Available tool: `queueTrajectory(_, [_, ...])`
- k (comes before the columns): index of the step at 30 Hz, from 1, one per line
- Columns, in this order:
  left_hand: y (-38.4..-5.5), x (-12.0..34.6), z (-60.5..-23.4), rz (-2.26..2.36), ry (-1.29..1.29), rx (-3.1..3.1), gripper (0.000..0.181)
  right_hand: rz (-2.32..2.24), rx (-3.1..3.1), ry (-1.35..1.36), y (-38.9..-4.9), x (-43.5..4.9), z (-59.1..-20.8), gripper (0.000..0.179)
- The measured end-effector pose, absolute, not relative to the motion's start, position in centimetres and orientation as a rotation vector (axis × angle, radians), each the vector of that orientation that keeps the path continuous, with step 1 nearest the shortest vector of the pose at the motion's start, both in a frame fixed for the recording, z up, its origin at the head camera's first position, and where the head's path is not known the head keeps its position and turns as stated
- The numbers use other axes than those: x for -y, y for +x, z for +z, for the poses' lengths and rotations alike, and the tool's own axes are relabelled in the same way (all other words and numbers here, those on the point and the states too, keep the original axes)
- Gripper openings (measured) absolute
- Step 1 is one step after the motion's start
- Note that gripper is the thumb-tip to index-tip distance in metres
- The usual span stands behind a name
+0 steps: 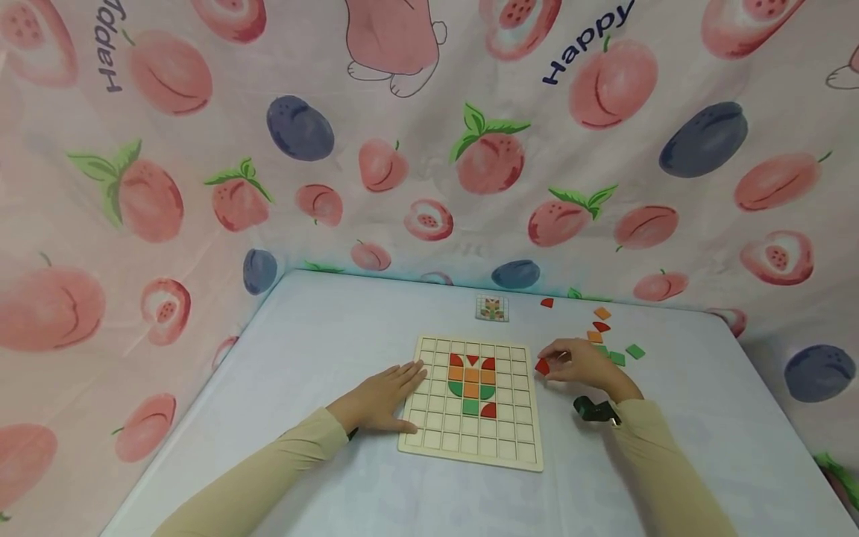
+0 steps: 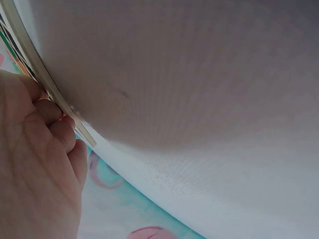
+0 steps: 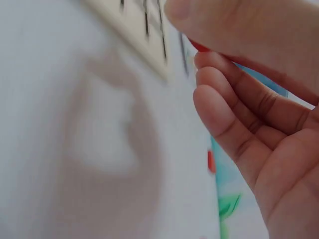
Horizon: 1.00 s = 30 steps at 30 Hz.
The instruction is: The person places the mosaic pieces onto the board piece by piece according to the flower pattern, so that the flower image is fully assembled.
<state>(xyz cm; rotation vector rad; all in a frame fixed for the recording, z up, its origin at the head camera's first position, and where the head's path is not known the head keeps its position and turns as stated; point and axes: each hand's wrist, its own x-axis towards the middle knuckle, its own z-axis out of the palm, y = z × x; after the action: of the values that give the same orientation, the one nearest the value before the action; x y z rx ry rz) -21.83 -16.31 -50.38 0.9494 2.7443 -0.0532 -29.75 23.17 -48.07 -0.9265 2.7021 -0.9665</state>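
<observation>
A pale wooden grid board point(image 1: 429, 440) lies on the table, with red, orange and green tiles set in its middle cells in a flower-like pattern. My left hand point(image 1: 382, 395) rests at the board's left edge, fingers straight and fingertips over the rim. In the left wrist view the fingers of that hand point(image 2: 40, 149) meet the board's edge point(image 2: 50, 84). Just off the board's right edge, my right hand point(image 1: 577, 365) pinches a red quarter-circle tile point(image 1: 542, 366) between thumb and fingers. Only a sliver of the red tile point(image 3: 199, 46) shows in the right wrist view.
Behind the board lies a small pattern card point(image 1: 493, 308). Loose tiles are scattered at the back right: a red piece point(image 1: 547, 303), an orange square point(image 1: 602, 313), a green square point(image 1: 634, 350) and several others. A fruit-print cloth point(image 1: 403, 246) hangs behind the table.
</observation>
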Motion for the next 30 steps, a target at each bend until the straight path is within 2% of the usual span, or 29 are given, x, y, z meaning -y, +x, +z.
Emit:
queueTrajectory(19, [-21.9, 16.4, -50.4, -0.048, 0.965, -2.751, 0.102, -1.146, -2.461, -1.002, -26.6, -14.2, -49.4, 0.030])
queueTrajectory(30, [-21.8, 16.4, -50.1, -0.051, 0.977, -2.754, 0.101, -1.052, -2.370, -1.132, -26.2, -10.7, -49.5, 0.031])
